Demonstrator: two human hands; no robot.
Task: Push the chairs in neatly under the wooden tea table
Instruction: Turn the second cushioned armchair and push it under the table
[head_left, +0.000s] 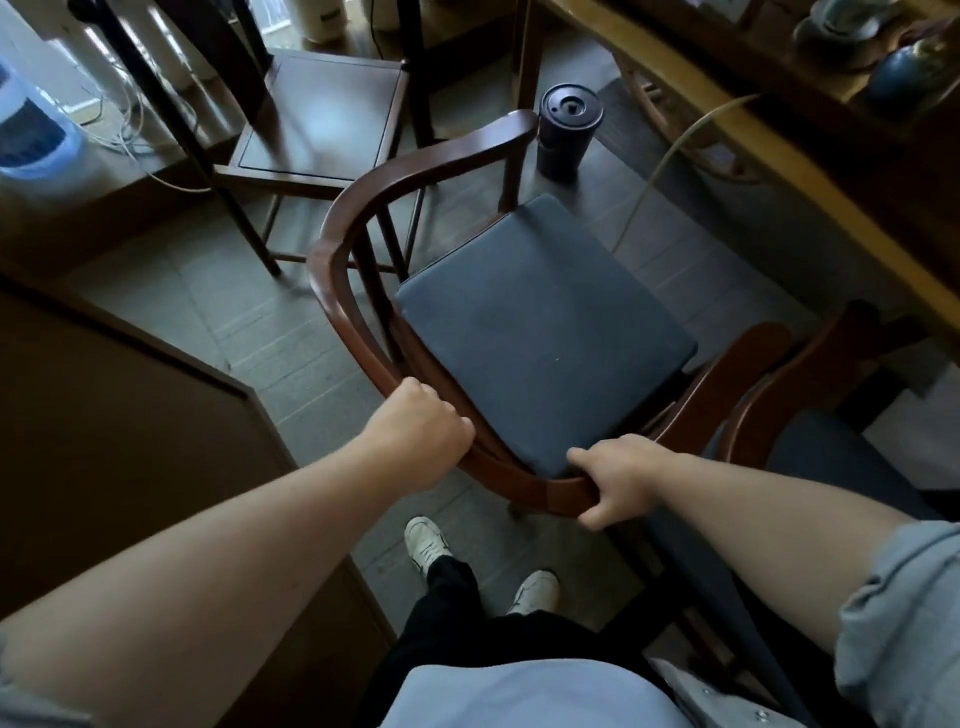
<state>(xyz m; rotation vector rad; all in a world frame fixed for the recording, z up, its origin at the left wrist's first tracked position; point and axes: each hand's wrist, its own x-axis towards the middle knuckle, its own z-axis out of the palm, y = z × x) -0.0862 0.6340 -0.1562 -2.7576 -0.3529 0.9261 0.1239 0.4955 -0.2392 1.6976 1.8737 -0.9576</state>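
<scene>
A dark wooden armchair with a curved back rail and a blue seat cushion stands in the middle of the view, facing the wooden tea table at the upper right. My left hand is closed around the curved rail on its left side. My right hand grips the same rail at its near middle. The chair's front sits short of the table edge. A second armchair with a blue cushion stands at the right, partly under the table.
A plain dark wooden chair stands behind at upper left. A dark lidded bin sits on the floor by the table leg. A brown cabinet fills the left. White cables and a blue-white appliance lie at far left.
</scene>
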